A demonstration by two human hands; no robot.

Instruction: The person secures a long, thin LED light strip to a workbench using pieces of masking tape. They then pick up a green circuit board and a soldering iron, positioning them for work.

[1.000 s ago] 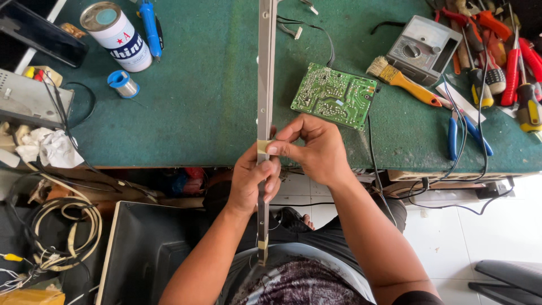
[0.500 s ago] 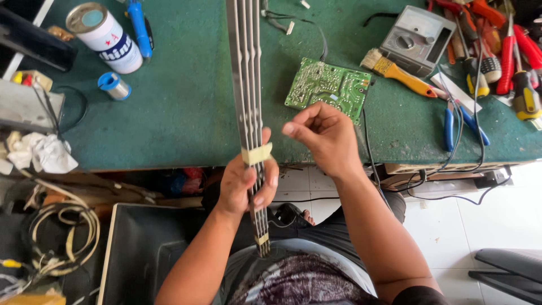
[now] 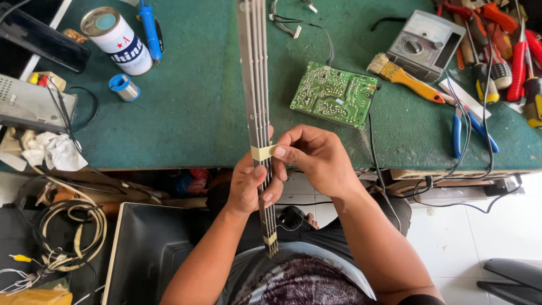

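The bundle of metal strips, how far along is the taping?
Done: one tape band already wraps the bundle of metal strips at the near end. In hand: the left hand grips the bundle while the right hand pulls a second tape band. Left: the far stretch shows no tape.

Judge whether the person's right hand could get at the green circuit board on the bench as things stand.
Probably yes: the circuit board lies bare just beyond the right hand, nothing between. But that hand pinches tape around the metal strips and must let go first.
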